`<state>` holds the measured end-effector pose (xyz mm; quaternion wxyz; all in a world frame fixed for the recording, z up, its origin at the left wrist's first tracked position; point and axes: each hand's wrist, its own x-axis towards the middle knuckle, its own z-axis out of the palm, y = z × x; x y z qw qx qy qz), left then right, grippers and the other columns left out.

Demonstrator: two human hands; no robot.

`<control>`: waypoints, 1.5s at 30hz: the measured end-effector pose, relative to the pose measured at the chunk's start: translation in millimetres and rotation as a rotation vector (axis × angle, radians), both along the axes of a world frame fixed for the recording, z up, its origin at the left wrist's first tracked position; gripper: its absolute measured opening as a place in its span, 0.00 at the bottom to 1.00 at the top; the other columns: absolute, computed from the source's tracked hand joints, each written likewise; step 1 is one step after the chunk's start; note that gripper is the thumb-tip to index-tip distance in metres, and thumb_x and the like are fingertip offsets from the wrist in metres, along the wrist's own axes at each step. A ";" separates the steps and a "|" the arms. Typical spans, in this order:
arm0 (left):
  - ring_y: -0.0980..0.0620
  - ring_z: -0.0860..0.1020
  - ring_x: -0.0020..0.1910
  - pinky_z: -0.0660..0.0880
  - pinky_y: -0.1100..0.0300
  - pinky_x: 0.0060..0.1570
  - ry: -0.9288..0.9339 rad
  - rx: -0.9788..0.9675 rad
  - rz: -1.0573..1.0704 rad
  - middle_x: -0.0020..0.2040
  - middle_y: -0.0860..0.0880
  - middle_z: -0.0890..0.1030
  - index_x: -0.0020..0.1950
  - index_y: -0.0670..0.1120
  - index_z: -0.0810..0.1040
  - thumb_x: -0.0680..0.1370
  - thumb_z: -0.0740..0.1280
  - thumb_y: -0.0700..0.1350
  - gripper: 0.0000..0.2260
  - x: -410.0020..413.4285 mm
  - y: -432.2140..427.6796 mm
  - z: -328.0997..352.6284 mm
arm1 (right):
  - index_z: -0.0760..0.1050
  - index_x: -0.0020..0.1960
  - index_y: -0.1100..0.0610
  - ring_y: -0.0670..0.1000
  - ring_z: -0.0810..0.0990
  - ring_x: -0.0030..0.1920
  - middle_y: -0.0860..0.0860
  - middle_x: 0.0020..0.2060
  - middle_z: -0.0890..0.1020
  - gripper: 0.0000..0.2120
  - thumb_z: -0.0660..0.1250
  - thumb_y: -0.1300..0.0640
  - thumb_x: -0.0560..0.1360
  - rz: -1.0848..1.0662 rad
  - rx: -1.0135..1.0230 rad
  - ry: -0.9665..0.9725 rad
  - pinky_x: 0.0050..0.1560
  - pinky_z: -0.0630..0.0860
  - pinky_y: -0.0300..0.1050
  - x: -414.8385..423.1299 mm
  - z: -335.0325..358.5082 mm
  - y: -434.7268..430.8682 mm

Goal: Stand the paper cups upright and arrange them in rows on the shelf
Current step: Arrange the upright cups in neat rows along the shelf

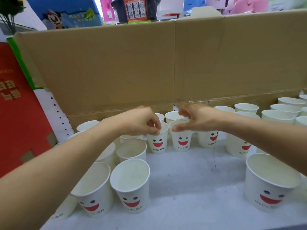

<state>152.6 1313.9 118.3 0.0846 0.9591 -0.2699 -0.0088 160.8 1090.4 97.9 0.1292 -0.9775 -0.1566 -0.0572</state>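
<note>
In the head view, the left grip (141,122) pinches the near rim of one smiling cup (157,141). The right grip (197,118) clasps the neighbour cup (181,141) by its rim between thumb and curled fingers. Both cups stand upright, just beside each other, on the shelf (191,180). Squeezing could dent the thin rims, and a low forearm could topple the crowded cups (131,150) nearby.

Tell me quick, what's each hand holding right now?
Left hand: pinches the rim of a smiley cup.
Right hand: grips the neighbouring cup by its rim.
</note>
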 end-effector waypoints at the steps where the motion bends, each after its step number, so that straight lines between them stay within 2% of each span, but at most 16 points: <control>1: 0.56 0.80 0.49 0.76 0.54 0.55 -0.033 -0.021 0.009 0.46 0.56 0.84 0.55 0.52 0.82 0.76 0.69 0.51 0.09 -5.0 -0.5 5.6 | 0.71 0.63 0.47 0.50 0.76 0.58 0.43 0.57 0.76 0.33 0.65 0.28 0.66 0.014 0.013 -0.020 0.57 0.74 0.51 -4.4 4.9 -1.0; 3: 0.56 0.78 0.57 0.73 0.53 0.60 -0.122 -0.086 0.016 0.55 0.56 0.82 0.62 0.53 0.78 0.78 0.67 0.53 0.14 -19.7 -2.4 15.7 | 0.71 0.66 0.44 0.49 0.73 0.64 0.44 0.62 0.75 0.28 0.61 0.31 0.71 0.069 0.045 -0.059 0.63 0.71 0.48 -18.9 19.3 -3.6; 6: 0.56 0.68 0.69 0.66 0.52 0.68 -0.264 -0.149 -0.017 0.70 0.57 0.72 0.72 0.56 0.68 0.79 0.62 0.56 0.21 -53.0 -8.1 18.6 | 0.70 0.69 0.41 0.41 0.67 0.68 0.39 0.68 0.69 0.23 0.60 0.37 0.76 0.164 0.134 -0.003 0.66 0.62 0.40 -54.9 41.1 -10.6; 9: 0.61 0.65 0.68 0.68 0.57 0.65 -0.265 -0.356 -0.083 0.70 0.60 0.69 0.74 0.57 0.64 0.79 0.62 0.57 0.23 -89.0 -21.0 3.3 | 0.74 0.66 0.41 0.36 0.73 0.62 0.36 0.63 0.75 0.20 0.61 0.40 0.76 0.191 0.269 -0.007 0.64 0.67 0.40 -94.6 42.9 -24.5; 12: 0.65 0.66 0.66 0.67 0.65 0.61 -0.243 -0.561 -0.139 0.68 0.61 0.69 0.73 0.57 0.64 0.78 0.64 0.56 0.24 -119.8 -48.0 -23.9 | 0.77 0.63 0.46 0.40 0.77 0.59 0.41 0.57 0.80 0.15 0.64 0.47 0.78 0.126 0.344 -0.250 0.62 0.72 0.44 -126.4 26.6 -45.0; 14: 0.66 0.67 0.65 0.67 0.70 0.60 -0.170 -0.669 -0.157 0.68 0.63 0.68 0.73 0.59 0.63 0.76 0.63 0.60 0.26 -138.7 -70.1 -44.4 | 0.77 0.62 0.48 0.39 0.77 0.58 0.41 0.56 0.80 0.14 0.65 0.49 0.77 0.081 0.416 -0.415 0.61 0.72 0.41 -148.2 13.3 -63.5; 17: 0.67 0.65 0.66 0.66 0.63 0.65 -0.015 -0.747 -0.151 0.70 0.66 0.63 0.74 0.63 0.57 0.73 0.67 0.62 0.32 -156.8 -103.8 -73.5 | 0.76 0.63 0.46 0.34 0.74 0.57 0.37 0.56 0.77 0.15 0.66 0.50 0.77 -0.037 0.474 -0.514 0.52 0.72 0.33 -173.8 -5.4 -98.3; 19: 0.65 0.65 0.67 0.66 0.60 0.68 0.038 -0.775 -0.132 0.72 0.64 0.62 0.75 0.62 0.55 0.71 0.71 0.61 0.38 -161.5 -127.6 -85.7 | 0.76 0.63 0.45 0.35 0.73 0.56 0.37 0.56 0.76 0.16 0.67 0.49 0.76 -0.085 0.441 -0.476 0.55 0.70 0.34 -183.7 -12.6 -123.2; 23: 0.59 0.64 0.70 0.65 0.57 0.70 0.120 -0.778 -0.037 0.75 0.60 0.62 0.77 0.59 0.54 0.66 0.76 0.60 0.45 -160.2 -166.8 -88.4 | 0.75 0.64 0.43 0.42 0.70 0.63 0.39 0.60 0.76 0.17 0.68 0.49 0.75 -0.042 0.142 -0.272 0.61 0.63 0.37 -180.4 -19.3 -147.4; 28: 0.59 0.70 0.62 0.69 0.61 0.62 0.030 -0.768 0.064 0.68 0.58 0.71 0.71 0.55 0.69 0.67 0.76 0.57 0.34 -162.2 -183.5 -79.8 | 0.80 0.56 0.46 0.46 0.76 0.57 0.41 0.53 0.82 0.10 0.64 0.49 0.77 -0.017 -0.147 -0.260 0.55 0.66 0.42 -167.4 -12.3 -147.7; 31: 0.58 0.69 0.64 0.68 0.57 0.66 -0.013 -0.707 0.132 0.69 0.57 0.70 0.72 0.53 0.69 0.68 0.76 0.57 0.35 -159.4 -166.6 -77.2 | 0.82 0.50 0.50 0.49 0.80 0.50 0.44 0.47 0.84 0.12 0.61 0.49 0.78 -0.013 -0.178 -0.208 0.55 0.73 0.47 -162.9 -8.5 -146.2; 35: 0.55 0.70 0.65 0.68 0.54 0.67 -0.005 -0.632 0.222 0.69 0.55 0.71 0.72 0.52 0.69 0.68 0.75 0.55 0.34 -146.9 -135.0 -74.0 | 0.80 0.41 0.56 0.50 0.79 0.40 0.50 0.37 0.82 0.14 0.62 0.48 0.76 -0.022 -0.178 -0.139 0.43 0.78 0.51 -153.7 -11.8 -149.4; 38: 0.54 0.70 0.66 0.68 0.56 0.66 0.000 -0.575 0.267 0.70 0.52 0.71 0.72 0.50 0.68 0.68 0.75 0.54 0.35 -134.6 -121.4 -70.3 | 0.71 0.31 0.59 0.50 0.68 0.28 0.51 0.26 0.72 0.15 0.65 0.53 0.73 -0.037 -0.194 -0.096 0.31 0.66 0.47 -147.1 -14.4 -146.2; 40: 0.53 0.69 0.68 0.68 0.55 0.67 0.011 -0.540 0.293 0.71 0.52 0.70 0.73 0.49 0.67 0.68 0.75 0.55 0.37 -128.0 -115.0 -68.5 | 0.65 0.27 0.57 0.50 0.61 0.27 0.50 0.24 0.65 0.17 0.65 0.56 0.72 -0.017 -0.180 -0.087 0.30 0.60 0.46 -143.7 -13.3 -137.3; 43: 0.54 0.66 0.70 0.65 0.53 0.69 -0.043 -0.523 0.280 0.72 0.53 0.68 0.74 0.50 0.66 0.66 0.75 0.62 0.40 -126.5 -107.1 -63.6 | 0.65 0.27 0.58 0.49 0.60 0.27 0.50 0.24 0.64 0.17 0.65 0.56 0.72 0.044 -0.140 -0.105 0.30 0.60 0.45 -139.2 -12.2 -115.4; 45: 0.57 0.65 0.69 0.63 0.56 0.69 -0.147 -0.537 0.218 0.70 0.56 0.69 0.72 0.53 0.69 0.68 0.73 0.61 0.35 -129.3 -101.6 -56.2 | 0.68 0.29 0.60 0.49 0.61 0.27 0.51 0.25 0.65 0.16 0.64 0.55 0.73 0.091 -0.138 -0.119 0.29 0.59 0.45 -135.9 -14.1 -97.2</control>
